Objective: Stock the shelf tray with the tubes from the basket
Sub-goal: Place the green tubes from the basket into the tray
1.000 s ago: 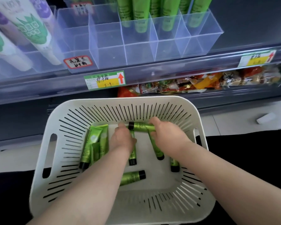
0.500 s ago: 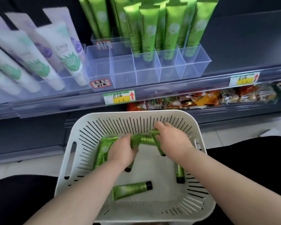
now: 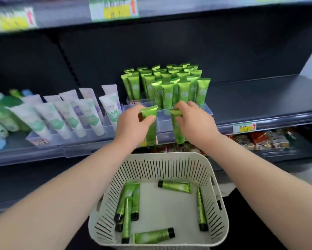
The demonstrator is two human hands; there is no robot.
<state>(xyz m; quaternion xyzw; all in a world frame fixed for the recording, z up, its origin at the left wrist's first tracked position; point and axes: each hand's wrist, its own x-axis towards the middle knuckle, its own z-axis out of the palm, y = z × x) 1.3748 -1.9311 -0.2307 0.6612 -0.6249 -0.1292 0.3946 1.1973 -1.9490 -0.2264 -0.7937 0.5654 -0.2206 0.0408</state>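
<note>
Top price labels blurred, shelf tray partly behind left hand

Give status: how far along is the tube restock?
Done: the back rows of the shelf tray hold upright green tubes. In hand: the left hand grips one tube and the right hand grips a second tube, caps down, at the tray's front compartments, which look unfilled. Left: at least six loose tubes lie in the basket. It looks more than half done.
</note>
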